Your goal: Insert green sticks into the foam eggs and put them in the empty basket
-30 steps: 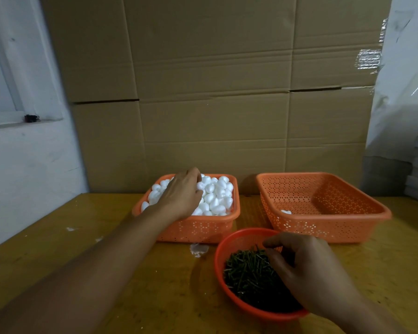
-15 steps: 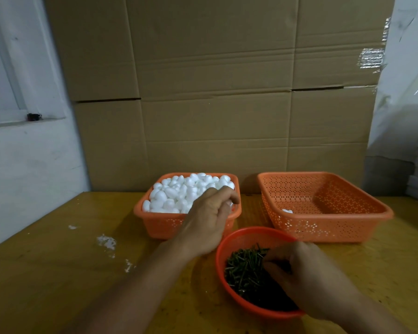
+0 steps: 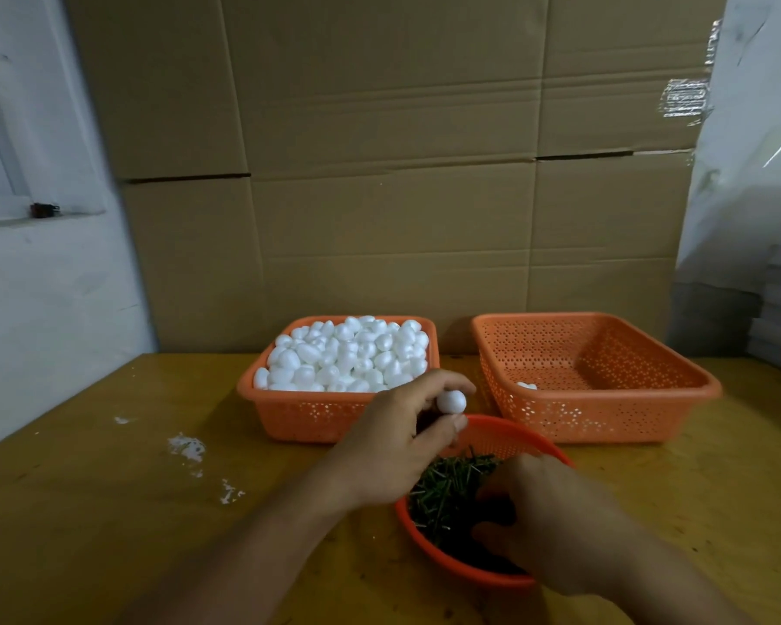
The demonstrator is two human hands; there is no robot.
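Since earlier: left hand (image 3: 393, 448) off egg basket (image 3: 316, 415), fingers pinching one foam egg (image 3: 451, 401) over stick bowl (image 3: 483, 575). Right hand (image 3: 555, 525) in green sticks (image 3: 447, 493), grip unclear. Right basket (image 3: 605, 421) holds one egg; nearly all left.

A square orange plastic basket (image 3: 289, 410), its walls pierced with a pattern of small flower-like holes, brims with white foam eggs (image 3: 343, 354). A second orange plastic basket (image 3: 605, 417) has the same perforated pattern on walls and floor, with one white piece (image 3: 526, 385) inside. A round red-orange plastic bowl (image 3: 506, 437) holds dark green sticks (image 3: 447, 493). The left hand (image 3: 393, 448) holds one white foam egg (image 3: 451, 401). The yellow-brown wooden table (image 3: 109, 512) carries white crumbs (image 3: 188, 446). Behind are plain brown cardboard boxes (image 3: 379, 173).
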